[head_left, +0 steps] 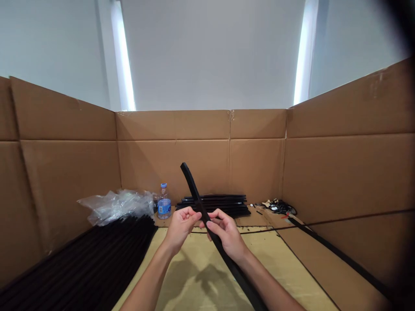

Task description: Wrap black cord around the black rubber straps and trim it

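Observation:
A long black foam-like strip (227,258) runs from the near edge of the view up between my hands, and its far end bends to the left in the air. My left hand (182,225) pinches the strip's left side between thumb and fingers. Just below that spot, my right hand (227,233) is closed around it, thumb on top. Both hands are over the yellowish work surface (259,255), where their shadows fall.
Many black strips (94,259) lie side by side at left, under clear plastic bags (121,206). A water bottle (164,202) stands by a stack of black pieces (214,204). Dark scraps (280,206) and a single strip (337,250) lie right. Cardboard walls (201,160) enclose the surface.

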The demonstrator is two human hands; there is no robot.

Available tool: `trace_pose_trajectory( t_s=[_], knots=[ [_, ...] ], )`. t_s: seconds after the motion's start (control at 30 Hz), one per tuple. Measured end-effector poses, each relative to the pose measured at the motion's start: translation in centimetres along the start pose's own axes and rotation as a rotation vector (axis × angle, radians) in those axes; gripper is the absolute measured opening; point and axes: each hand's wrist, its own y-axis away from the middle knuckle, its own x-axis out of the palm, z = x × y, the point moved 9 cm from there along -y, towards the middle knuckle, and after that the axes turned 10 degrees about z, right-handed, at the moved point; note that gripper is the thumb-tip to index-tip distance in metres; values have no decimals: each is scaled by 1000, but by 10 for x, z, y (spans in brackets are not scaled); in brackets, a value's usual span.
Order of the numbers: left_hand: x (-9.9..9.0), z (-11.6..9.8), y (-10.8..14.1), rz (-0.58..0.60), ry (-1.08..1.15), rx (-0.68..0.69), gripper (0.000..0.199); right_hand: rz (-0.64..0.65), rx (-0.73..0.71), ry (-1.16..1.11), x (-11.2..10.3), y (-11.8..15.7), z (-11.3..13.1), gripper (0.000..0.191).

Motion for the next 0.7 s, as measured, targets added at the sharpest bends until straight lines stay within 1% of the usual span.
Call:
trace_pose_trajectory(
  t_s=[0.1,0.17,0.2,0.33,0.43,0.5,0.57,0.7],
  knots=[
    [5,1,0,24,61,10,46,-38,21,18,-3,2,0,55],
    [9,0,0,58,68,16,46,-53,54,16,-4,4,-3,68],
    [10,0,0,77,64,18,46,-54,72,18,-3,5,-4,72],
    [13,0,2,149,52,27,44,-14,118,32,3,7,-5,62],
    [14,2,2,178,55,45,42,42,120,-28,10,8,-4,61],
    [16,3,2,188,53,45,43,56,131,-78,12,8,-6,58],
    [17,4,2,177,37,45,43,40,150,-119,12,8,-9,56],
    [17,-1,3,110,-4,74,44,23,200,-183,12,10,-13,56]
  ],
)
